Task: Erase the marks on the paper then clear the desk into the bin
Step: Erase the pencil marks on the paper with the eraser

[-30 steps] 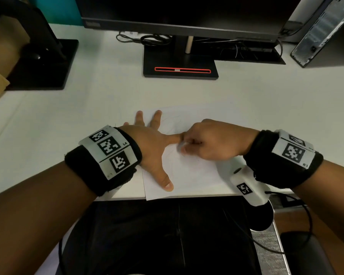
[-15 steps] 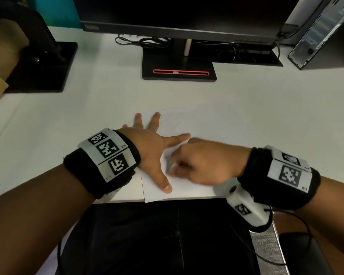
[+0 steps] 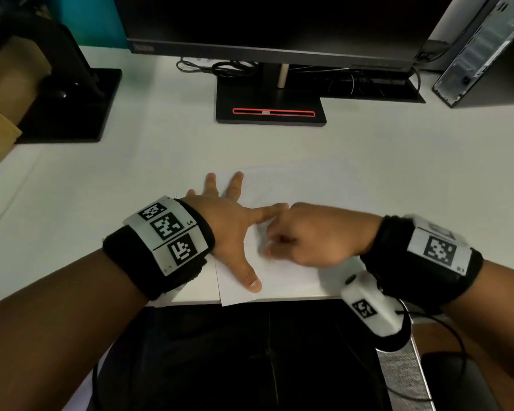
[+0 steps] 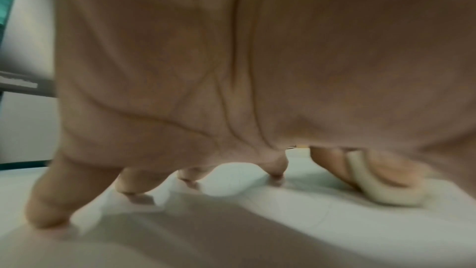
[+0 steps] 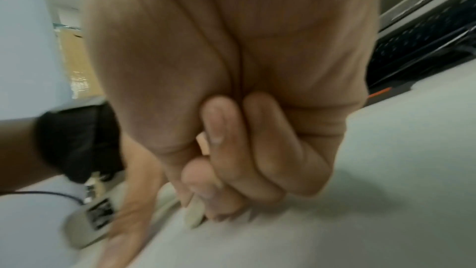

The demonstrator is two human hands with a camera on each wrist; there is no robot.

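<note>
A white sheet of paper (image 3: pixel 282 188) with faint pencil marks lies at the desk's front edge. My left hand (image 3: pixel 235 221) lies spread flat on its left part, fingertips (image 4: pixel 46 217) pressing it down. My right hand (image 3: pixel 306 235) is curled beside the left forefinger and pinches a pale eraser (image 5: pixel 194 213), whose lower end touches the paper (image 5: pixel 335 231). The same eraser (image 4: pixel 386 193) shows at the right of the left wrist view, under the right hand's fingers. In the head view the eraser is hidden by the right hand.
A monitor on a black stand (image 3: pixel 270 108) is behind the paper, with cables beside it. A computer tower (image 3: pixel 487 48) stands at the far right. A second black base (image 3: pixel 72 105) and cardboard (image 3: pixel 0 93) are at the left. A chair seat (image 3: pixel 264 357) is below the desk edge.
My right hand went down towards the desk edge with the eraser, then back up and right to the left forefinger. The left hand stays pressed on the paper.
</note>
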